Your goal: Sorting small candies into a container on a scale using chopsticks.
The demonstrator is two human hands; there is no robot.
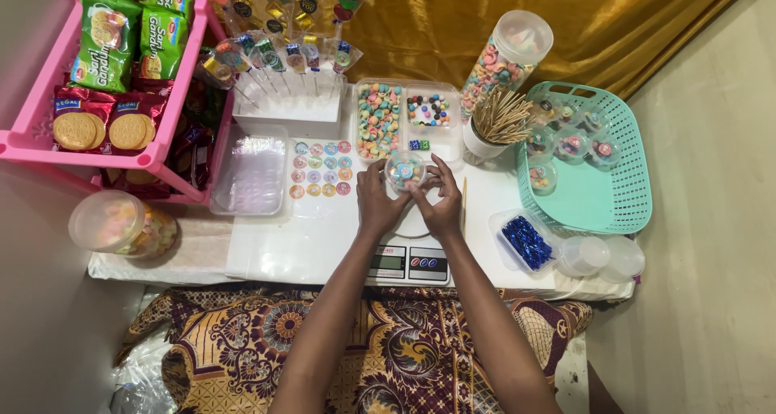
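Both hands, left hand (378, 197) and right hand (440, 197), closed narrowly around small round clear tub (403, 171) of coloured candies, held just above white kitchen scale (406, 256); best kept level, fingertips (423, 181) pressing evenly around rim, clear of sticker sheet (322, 169).

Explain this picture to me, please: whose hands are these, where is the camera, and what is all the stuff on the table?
There is one view, from a camera on the person's head, looking down. The left hand and right hand together hold a small clear cup of coloured sweets above a scale. On the white table lie a sticker sheet, a sweets tray, a tall jar, a cup of sticks and a green basket with filled cups. A pink rack holds snack packs.
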